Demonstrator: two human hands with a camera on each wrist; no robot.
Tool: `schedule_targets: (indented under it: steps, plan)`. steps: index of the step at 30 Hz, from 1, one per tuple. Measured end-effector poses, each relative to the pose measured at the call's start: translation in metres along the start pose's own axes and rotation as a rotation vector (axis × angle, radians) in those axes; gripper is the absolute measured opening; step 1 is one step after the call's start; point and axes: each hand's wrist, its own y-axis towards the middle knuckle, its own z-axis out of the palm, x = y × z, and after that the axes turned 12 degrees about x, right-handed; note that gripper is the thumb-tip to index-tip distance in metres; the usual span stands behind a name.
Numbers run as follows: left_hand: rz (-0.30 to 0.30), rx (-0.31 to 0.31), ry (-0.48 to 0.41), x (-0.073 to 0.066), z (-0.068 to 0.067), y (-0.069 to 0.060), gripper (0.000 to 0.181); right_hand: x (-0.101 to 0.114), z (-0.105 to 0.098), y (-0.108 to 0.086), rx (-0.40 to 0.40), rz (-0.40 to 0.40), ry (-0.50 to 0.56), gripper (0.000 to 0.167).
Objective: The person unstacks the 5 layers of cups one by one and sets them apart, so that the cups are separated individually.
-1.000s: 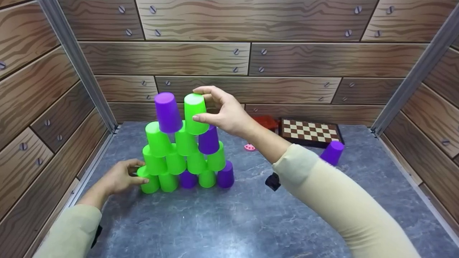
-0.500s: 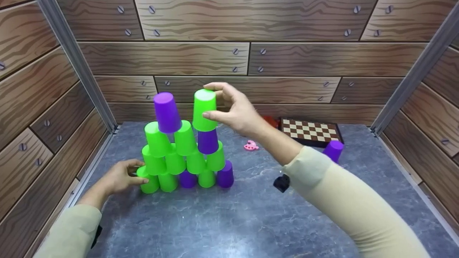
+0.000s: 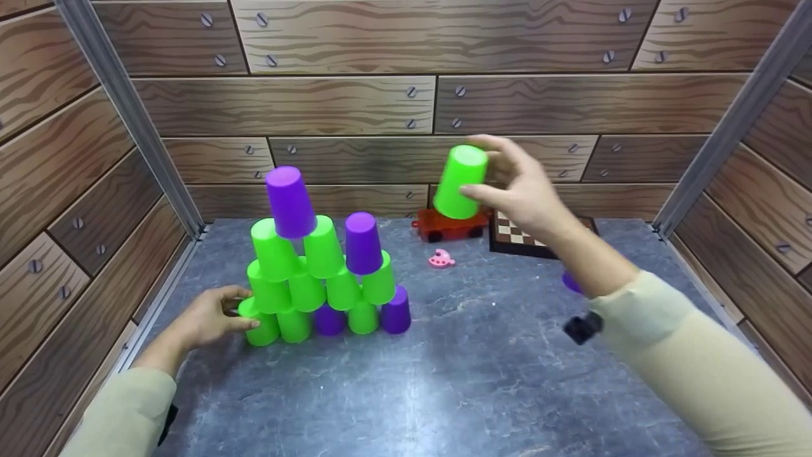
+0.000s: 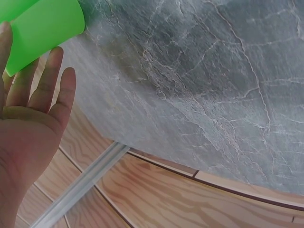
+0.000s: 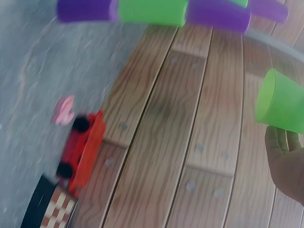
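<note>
Upside-down green and purple plastic cups form a tiered stack at left in the head view. A purple cup [image 3: 290, 202] is at its top left, bridging two green cups. Another purple cup [image 3: 363, 243] ends the same tier as those green cups, its base bare. My left hand [image 3: 206, 320] has thumb and fingers around the bottom-left green cup [image 3: 261, 327]; in the left wrist view its outer fingers extend past the cup [image 4: 45, 35]. To the right, my right hand [image 3: 523, 190] holds a green cup [image 3: 462, 182] in the air, base up and slightly tilted.
Behind the stack's right side are a red wheeled toy [image 3: 447, 226], a small pink piece [image 3: 441, 259] and a checkered board [image 3: 517, 238]. A loose purple cup [image 3: 571, 281] is mostly hidden by my right forearm. Wood-patterned walls [image 3: 355, 105] enclose the grey marbled surface [image 3: 457, 381].
My right hand has lifted the green cup off the stack's upper right and carried it rightward, uncovering the purple cup below. My left hand has stayed at the bottom-left cup.
</note>
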Motion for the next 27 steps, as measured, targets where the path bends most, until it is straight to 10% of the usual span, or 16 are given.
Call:
schedule_targets:
  steps: [12,27]
  plan:
    - [-0.006,0.012,-0.016,0.001,-0.001,-0.001,0.06,-0.038,-0.069,-0.069,-0.102,0.141,-0.108,0.065]
    - [-0.003,-0.001,-0.003,0.002,-0.001,0.0,0.061,-0.098,-0.103,-0.138,-0.182,0.287,-0.218,0.07]
